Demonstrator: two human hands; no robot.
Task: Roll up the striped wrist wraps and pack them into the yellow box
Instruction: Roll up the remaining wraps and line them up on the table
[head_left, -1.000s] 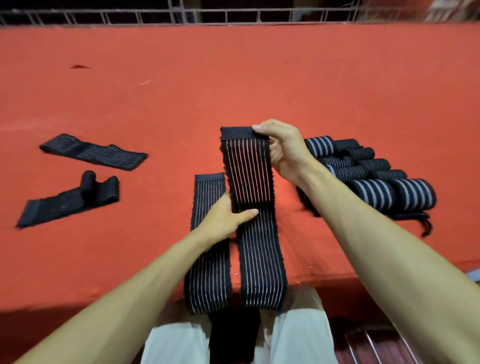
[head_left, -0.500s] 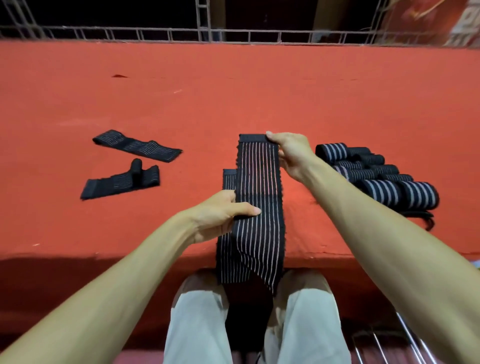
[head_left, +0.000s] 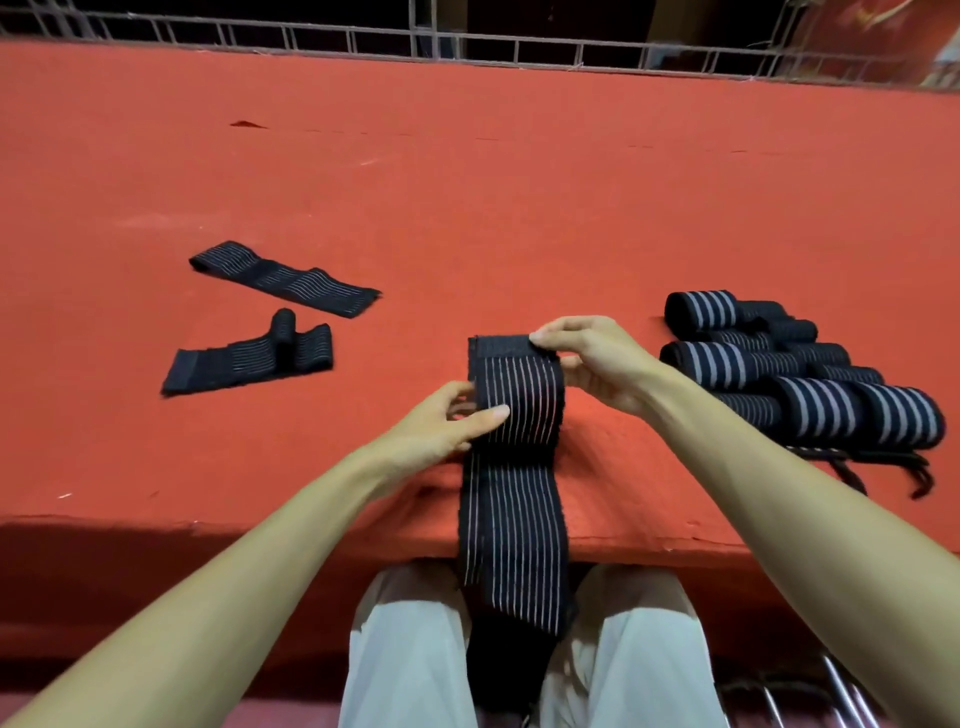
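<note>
Three unrolled striped wraps: a draped wrap (head_left: 511, 467) over the near edge, a flat wrap (head_left: 283, 278) far left, a partly rolled wrap (head_left: 249, 358) left. Roughly ten rolled wraps (head_left: 810, 415) are piled right; the exact count is unclear.

The table cover (head_left: 519, 208) is matt red cloth, felt-like. The wrist wrap (head_left: 514, 467) at frame centre is black ribbed elastic cloth, matt, as are the rolled wraps (head_left: 805, 400) at right. The railing (head_left: 363, 39) along the top is dull grey metal. Bottom centre, the trousers (head_left: 410, 649) are smooth pale cloth; lower right, tubes (head_left: 841, 696) gleam metallic.
</note>
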